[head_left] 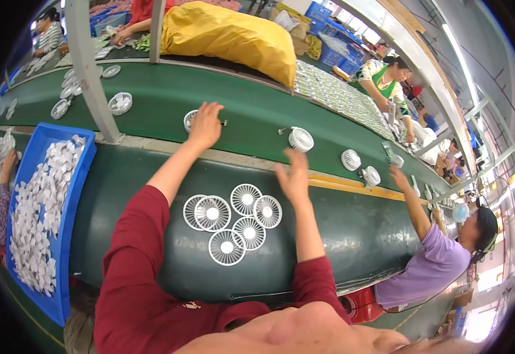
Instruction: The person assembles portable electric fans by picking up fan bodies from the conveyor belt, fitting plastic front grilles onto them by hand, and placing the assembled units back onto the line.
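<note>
My left hand (205, 125) reaches over the green conveyor belt, fingers stretched out. It partly covers a white round fan housing (189, 120); whether it touches that housing I cannot tell. A small board or wire end (225, 123) shows just right of the hand. My right hand (294, 177) is at the belt's near edge with fingers apart and nothing in it. Just beyond its fingertips lies another white fan housing (300, 139), with a small circuit board (281, 131) beside it. Between my forearms, several white round fan grilles (227, 246) lie on the dark work surface, some overlapping.
A blue tray (63, 236) of small white parts stands at my left. Metal posts (89, 76) rise beside the belt. More housings (351, 160) lie along it. A yellow sack (228, 38) lies beyond. At right, a co-worker in a purple shirt (428, 268) reaches to the belt.
</note>
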Demonstrator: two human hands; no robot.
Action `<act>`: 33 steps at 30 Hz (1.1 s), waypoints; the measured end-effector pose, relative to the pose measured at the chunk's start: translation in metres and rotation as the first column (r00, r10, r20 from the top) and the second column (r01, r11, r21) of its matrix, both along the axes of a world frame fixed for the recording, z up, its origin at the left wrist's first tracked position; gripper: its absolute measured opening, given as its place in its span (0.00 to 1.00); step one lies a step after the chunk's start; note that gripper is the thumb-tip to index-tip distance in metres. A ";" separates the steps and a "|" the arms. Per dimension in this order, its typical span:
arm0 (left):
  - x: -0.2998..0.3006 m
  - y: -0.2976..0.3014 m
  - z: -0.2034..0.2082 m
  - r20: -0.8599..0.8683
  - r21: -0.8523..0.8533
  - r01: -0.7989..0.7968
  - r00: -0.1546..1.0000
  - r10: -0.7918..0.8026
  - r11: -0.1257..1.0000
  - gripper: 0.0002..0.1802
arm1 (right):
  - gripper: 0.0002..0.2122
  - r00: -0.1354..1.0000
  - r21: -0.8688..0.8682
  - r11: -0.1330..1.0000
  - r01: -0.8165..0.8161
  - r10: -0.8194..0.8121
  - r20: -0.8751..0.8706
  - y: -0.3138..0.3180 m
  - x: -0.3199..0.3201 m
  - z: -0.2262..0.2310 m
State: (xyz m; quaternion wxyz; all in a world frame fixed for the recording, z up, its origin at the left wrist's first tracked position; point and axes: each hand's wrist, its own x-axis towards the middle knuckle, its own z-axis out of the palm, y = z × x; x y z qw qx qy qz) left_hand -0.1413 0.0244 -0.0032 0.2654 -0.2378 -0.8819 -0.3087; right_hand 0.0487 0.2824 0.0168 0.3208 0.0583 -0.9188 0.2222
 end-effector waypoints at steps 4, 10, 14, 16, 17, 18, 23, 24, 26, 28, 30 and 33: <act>-0.023 0.009 0.007 0.187 -0.281 -0.091 0.971 0.147 0.955 0.26 | 0.30 0.885 -0.110 0.962 -0.251 0.274 0.377 -0.039 0.052 0.010; -0.036 -0.011 0.008 0.313 -0.305 -0.047 0.938 0.147 0.951 0.09 | 0.36 0.882 0.058 0.962 -0.266 0.219 0.416 -0.060 0.064 0.007; -0.010 -0.016 0.020 0.423 -0.100 -0.166 0.885 0.193 0.981 0.09 | 0.37 0.875 -0.016 0.982 -0.190 0.177 0.452 -0.058 0.059 0.020; -0.011 -0.035 -0.009 0.370 0.183 -0.149 0.926 0.072 0.972 0.12 | 0.37 0.868 -0.054 0.987 -0.148 0.156 0.472 -0.061 0.050 0.015; -0.003 -0.034 -0.013 0.328 0.332 -0.115 0.945 0.000 0.936 0.14 | 0.33 0.884 -0.143 0.979 -0.143 0.191 0.428 -0.056 0.045 0.011; 0.006 -0.026 -0.018 0.430 0.517 -0.172 0.899 -0.081 0.839 0.17 | 0.31 0.861 -0.163 0.978 -0.131 0.193 0.470 -0.050 0.039 0.009; 0.075 -0.004 0.007 0.203 0.934 -0.356 0.569 -0.797 -0.017 0.19 | 0.17 0.803 -0.710 0.700 -0.072 0.463 0.375 -0.034 0.014 0.011; 0.083 -0.005 0.009 0.190 0.906 -0.419 0.525 -0.829 -0.059 0.19 | 0.15 0.811 -0.812 0.577 -0.084 0.513 0.281 -0.035 0.011 0.015; 0.094 -0.004 0.013 0.084 0.870 -0.470 0.433 -0.897 -0.146 0.20 | 0.14 0.839 -0.944 0.284 -0.167 0.544 0.015 -0.046 0.007 0.029; 0.103 0.005 0.011 0.038 0.874 -0.469 0.330 -0.943 -0.129 0.22 | 0.15 0.895 -0.969 0.163 -0.188 0.435 -0.100 -0.055 0.006 0.036; 0.119 0.016 0.020 0.033 0.877 -0.474 0.224 -0.974 -0.079 0.26 | 0.17 0.930 -0.913 0.326 -0.246 0.346 -0.127 -0.066 0.006 0.039; 0.132 0.021 0.035 -0.035 0.897 -0.439 0.028 -0.999 -0.044 0.28 | 0.16 0.970 -0.530 0.815 -0.235 0.165 -0.176 -0.076 0.008 0.035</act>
